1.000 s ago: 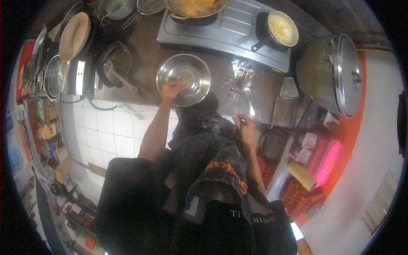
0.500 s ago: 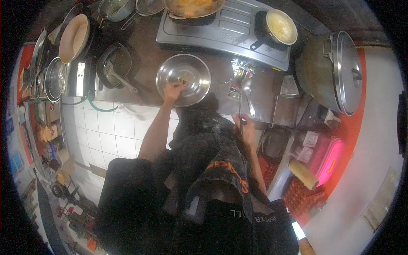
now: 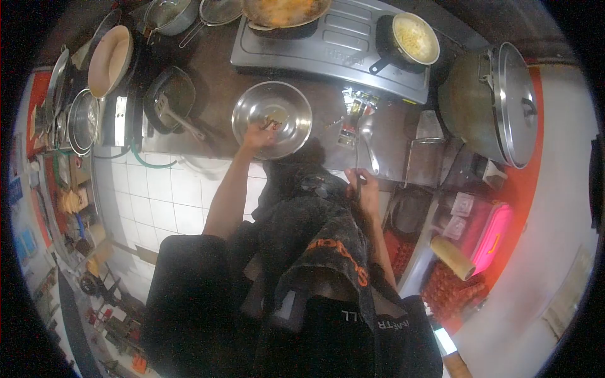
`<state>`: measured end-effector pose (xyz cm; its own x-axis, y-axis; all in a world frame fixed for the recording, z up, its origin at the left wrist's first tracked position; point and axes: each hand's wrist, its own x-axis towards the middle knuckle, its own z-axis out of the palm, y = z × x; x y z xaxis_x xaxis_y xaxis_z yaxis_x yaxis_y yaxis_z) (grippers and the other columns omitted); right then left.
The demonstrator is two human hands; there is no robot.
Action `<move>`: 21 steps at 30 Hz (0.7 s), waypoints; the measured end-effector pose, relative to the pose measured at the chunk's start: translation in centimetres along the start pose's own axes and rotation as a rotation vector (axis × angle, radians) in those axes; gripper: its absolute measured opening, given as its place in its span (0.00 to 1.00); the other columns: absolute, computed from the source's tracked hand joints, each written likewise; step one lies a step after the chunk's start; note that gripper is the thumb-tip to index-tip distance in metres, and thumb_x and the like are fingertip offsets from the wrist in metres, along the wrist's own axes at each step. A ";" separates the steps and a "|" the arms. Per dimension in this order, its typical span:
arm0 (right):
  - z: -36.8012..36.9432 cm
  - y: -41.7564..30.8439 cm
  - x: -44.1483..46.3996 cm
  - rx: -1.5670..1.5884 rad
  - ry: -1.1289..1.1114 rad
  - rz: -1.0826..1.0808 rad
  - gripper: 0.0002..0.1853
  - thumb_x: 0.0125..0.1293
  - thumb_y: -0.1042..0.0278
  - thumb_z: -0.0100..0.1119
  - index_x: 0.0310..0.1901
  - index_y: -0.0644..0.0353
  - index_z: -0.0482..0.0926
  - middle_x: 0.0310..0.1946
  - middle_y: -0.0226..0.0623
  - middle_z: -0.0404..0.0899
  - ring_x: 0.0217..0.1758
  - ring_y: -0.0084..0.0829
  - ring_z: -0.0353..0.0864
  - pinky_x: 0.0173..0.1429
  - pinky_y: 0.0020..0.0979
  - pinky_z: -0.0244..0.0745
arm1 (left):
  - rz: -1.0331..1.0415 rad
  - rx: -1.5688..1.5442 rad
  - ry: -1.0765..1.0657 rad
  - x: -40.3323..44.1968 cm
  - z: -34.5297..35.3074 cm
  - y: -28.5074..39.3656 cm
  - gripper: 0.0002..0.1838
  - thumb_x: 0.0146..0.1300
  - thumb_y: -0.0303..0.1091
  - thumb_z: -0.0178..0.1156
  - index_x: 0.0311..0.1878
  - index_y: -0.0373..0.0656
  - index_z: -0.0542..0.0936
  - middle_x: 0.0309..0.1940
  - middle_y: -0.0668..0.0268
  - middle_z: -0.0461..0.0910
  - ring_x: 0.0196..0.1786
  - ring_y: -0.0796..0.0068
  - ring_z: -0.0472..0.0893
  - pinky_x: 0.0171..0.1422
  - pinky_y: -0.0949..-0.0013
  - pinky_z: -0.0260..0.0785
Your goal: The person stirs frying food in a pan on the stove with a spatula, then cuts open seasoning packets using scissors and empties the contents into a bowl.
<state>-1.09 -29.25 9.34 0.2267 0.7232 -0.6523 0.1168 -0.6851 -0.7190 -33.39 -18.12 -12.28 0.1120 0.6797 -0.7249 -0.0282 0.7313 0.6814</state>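
Observation:
A shiny steel bowl (image 3: 301, 120) stands on the counter, with some yellowish content at its bottom. My left hand (image 3: 257, 136) reaches over its near rim, fingers drawn together around something small and reddish-brown that is too blurred to name. At the counter's front edge, my right hand (image 3: 364, 184) is closed on a thin, long, dark utensil (image 3: 357, 150) pointing away from me; its kind does not show. Just right of that utensil lies a metal spoon (image 3: 370, 148). Small packets (image 3: 348, 132) lie to its left.
A gas stove (image 3: 343, 50) at the back bears a pan of orange food (image 3: 287, 9) and a small pan of pale yellow food (image 3: 416, 41). At right is a large lidded pot (image 3: 472, 104). A dark pan (image 3: 165, 94) with a spatula (image 3: 179, 120) lies left.
My left hand has shifted slightly within the bowl, and its fingers now sit lower, with more of the reddish-brown bit showing. My right hand stays where it was.

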 end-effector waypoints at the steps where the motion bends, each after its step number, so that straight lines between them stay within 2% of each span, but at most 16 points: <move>1: 0.0 0.0 0.0 0.001 -0.005 -0.007 0.22 0.60 0.48 0.69 0.37 0.63 0.80 0.17 0.28 0.74 0.18 0.18 0.72 0.25 0.23 0.63 | 0.025 -0.001 -0.040 -0.3 0.2 0.3 0.15 0.69 0.40 0.59 0.46 0.34 0.77 0.25 0.65 0.78 0.29 0.77 0.80 0.31 0.70 0.74; 8: -0.1 0.1 0.1 -0.011 -0.005 -0.022 0.23 0.60 0.47 0.69 0.38 0.63 0.79 0.16 0.28 0.74 0.18 0.19 0.71 0.25 0.24 0.63 | -0.074 0.229 -0.049 1.5 -0.7 -0.7 0.16 0.70 0.42 0.57 0.41 0.36 0.80 0.23 0.66 0.77 0.22 0.77 0.74 0.23 0.69 0.64; 10: 0.0 -0.2 -0.1 -0.012 -0.001 -0.009 0.23 0.60 0.47 0.69 0.38 0.63 0.79 0.17 0.28 0.75 0.18 0.19 0.72 0.25 0.24 0.64 | -0.019 0.296 -0.012 1.2 -0.1 -0.6 0.21 0.72 0.48 0.52 0.39 0.36 0.80 0.20 0.66 0.76 0.20 0.76 0.72 0.23 0.67 0.61; 11: 0.0 -0.4 -0.2 -0.011 0.001 -0.009 0.23 0.60 0.47 0.69 0.38 0.63 0.79 0.17 0.28 0.75 0.18 0.19 0.72 0.25 0.24 0.64 | -0.019 0.298 -0.013 0.9 0.1 -0.7 0.21 0.72 0.48 0.52 0.39 0.36 0.80 0.20 0.66 0.76 0.20 0.76 0.72 0.23 0.67 0.61; 13: 0.0 -1.5 -0.9 0.000 0.014 0.022 0.23 0.59 0.47 0.69 0.38 0.64 0.79 0.17 0.29 0.75 0.18 0.19 0.72 0.25 0.24 0.64 | -0.043 0.175 0.039 0.1 0.7 -0.2 0.13 0.74 0.39 0.45 0.40 0.42 0.76 0.19 0.75 0.68 0.19 0.83 0.66 0.20 0.73 0.58; 17: 0.0 0.0 -0.1 0.006 0.025 0.009 0.24 0.59 0.47 0.70 0.39 0.64 0.80 0.18 0.29 0.75 0.18 0.19 0.72 0.25 0.23 0.65 | -0.096 0.308 -0.002 2.5 0.0 -2.1 0.12 0.73 0.39 0.47 0.40 0.42 0.74 0.19 0.75 0.67 0.18 0.83 0.67 0.20 0.73 0.58; 20: -0.1 0.1 -0.2 0.055 0.011 0.013 0.25 0.59 0.47 0.70 0.39 0.65 0.80 0.18 0.29 0.74 0.19 0.19 0.72 0.25 0.24 0.66 | -0.043 0.161 0.036 -0.9 2.1 0.9 0.12 0.73 0.40 0.47 0.39 0.42 0.73 0.20 0.73 0.69 0.20 0.81 0.69 0.21 0.72 0.61; 21: -0.2 0.0 -0.3 0.044 0.014 0.015 0.25 0.59 0.46 0.70 0.39 0.65 0.80 0.18 0.29 0.74 0.19 0.20 0.72 0.25 0.24 0.66 | -0.032 0.109 0.021 -0.8 1.8 0.7 0.18 0.73 0.47 0.47 0.45 0.40 0.77 0.27 0.65 0.75 0.26 0.76 0.75 0.28 0.69 0.69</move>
<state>-1.00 -29.45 9.56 0.2417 0.7112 -0.6601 0.0705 -0.6914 -0.7191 -31.73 -18.25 -11.06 0.0898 0.6582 -0.7475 0.0837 0.7429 0.6642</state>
